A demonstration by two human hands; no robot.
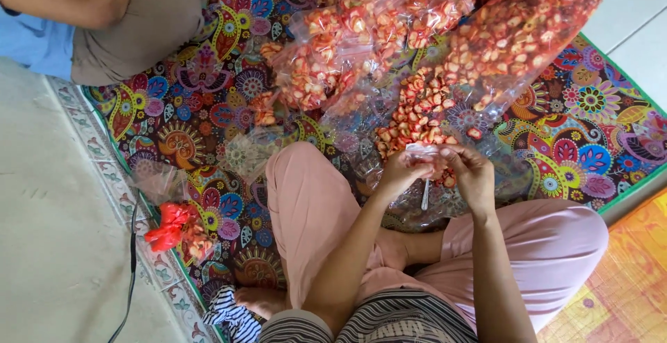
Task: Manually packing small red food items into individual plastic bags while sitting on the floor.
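Left hand (401, 170) and right hand (472, 169) together, both pinched on small clear bag (424, 152) above mat (208, 107) | loose chips (417, 117) on mat just beyond bag | filled bags (389, 23) farther out | red ties (169, 225) at mat's left edge | second person's knee (139, 30) at mat's far left corner.

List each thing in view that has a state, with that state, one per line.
left hand: fingers pinched on the small clear bag
right hand: fingers pinched on the same bag
small clear bag: held up between both hands
large clear bag of snacks: full, lying on the patterned mat
loose snacks: heaped on plastic
red ties: bunched
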